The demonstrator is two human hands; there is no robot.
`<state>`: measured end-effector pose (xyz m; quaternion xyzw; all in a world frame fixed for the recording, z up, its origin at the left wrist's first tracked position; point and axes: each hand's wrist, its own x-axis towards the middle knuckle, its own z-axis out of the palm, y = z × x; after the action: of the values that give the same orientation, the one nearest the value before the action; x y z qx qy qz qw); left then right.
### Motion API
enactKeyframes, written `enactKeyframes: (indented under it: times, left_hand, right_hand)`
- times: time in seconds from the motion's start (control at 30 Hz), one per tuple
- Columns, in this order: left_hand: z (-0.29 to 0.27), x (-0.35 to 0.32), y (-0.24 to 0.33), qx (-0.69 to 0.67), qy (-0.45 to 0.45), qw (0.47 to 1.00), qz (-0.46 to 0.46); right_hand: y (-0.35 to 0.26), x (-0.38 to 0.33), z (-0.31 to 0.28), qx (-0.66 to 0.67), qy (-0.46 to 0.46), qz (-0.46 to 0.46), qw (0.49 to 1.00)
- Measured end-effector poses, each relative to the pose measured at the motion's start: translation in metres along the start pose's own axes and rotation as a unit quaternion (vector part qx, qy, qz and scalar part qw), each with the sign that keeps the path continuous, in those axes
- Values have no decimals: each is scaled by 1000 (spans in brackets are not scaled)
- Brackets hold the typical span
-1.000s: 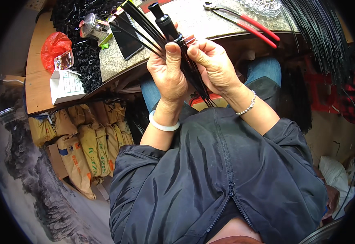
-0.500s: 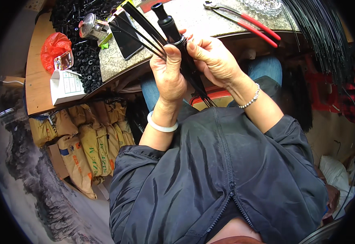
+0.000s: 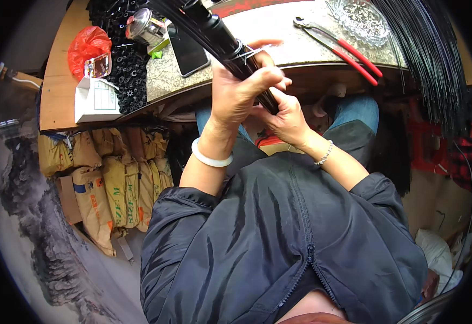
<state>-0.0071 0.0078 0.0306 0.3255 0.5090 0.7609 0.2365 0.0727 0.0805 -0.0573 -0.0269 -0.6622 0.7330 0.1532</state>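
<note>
A long black umbrella frame [image 3: 217, 35], a tube with thin dark ribs along it, slants from the top of the view down to my lap. My left hand [image 3: 235, 100] is wrapped round its middle, thumb across the front. Lower down, my right hand [image 3: 291, 123] closes on its bottom end, with the fingers partly hidden. Beside my left fingers a thin pale wire [image 3: 256, 52] crosses the frame, and its ends stick out. Red-handled pliers [image 3: 358, 54] lie on the table to the right, apart from both hands.
A phone [image 3: 188, 54], a lidded jar [image 3: 148, 28], a red plastic bag [image 3: 88, 48] and a white box [image 3: 95, 102] stand left, beside small black parts [image 3: 130, 89]. A glass dish [image 3: 363, 38] sits far right. Black rods [image 3: 430, 59] hang over the right edge. Yellow sacks [image 3: 114, 186] fill the lower left.
Both hands have shifted on the frame. My right hand has slid down to its bottom end, while the ribs that were fanned out at the left now lie close to the tube.
</note>
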Motion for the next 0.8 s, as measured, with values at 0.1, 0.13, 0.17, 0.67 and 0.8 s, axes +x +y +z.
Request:
enactKeyframes:
  times: [0.1,0.13,0.17,0.67,0.8]
  left_hand:
    - [5,-3,2,59,45,997,-18]
    - [10,-4,3,59,46,997,-17]
    - [15,-5,3,71,82,994,4]
    - [24,-12,-9,145,124,973,132]
    - [30,-10,0,123,191,971,78]
  right_hand:
    - [-1,0,-10,-52,-21,-47,997]
    - [-5,2,-12,-102,-47,-83,990]
    - [-11,4,-17,-68,-51,-80,993]
    - [-111,12,-18,-310,137,-308,889]
    - [-94,7,-20,-327,169,-345,864]
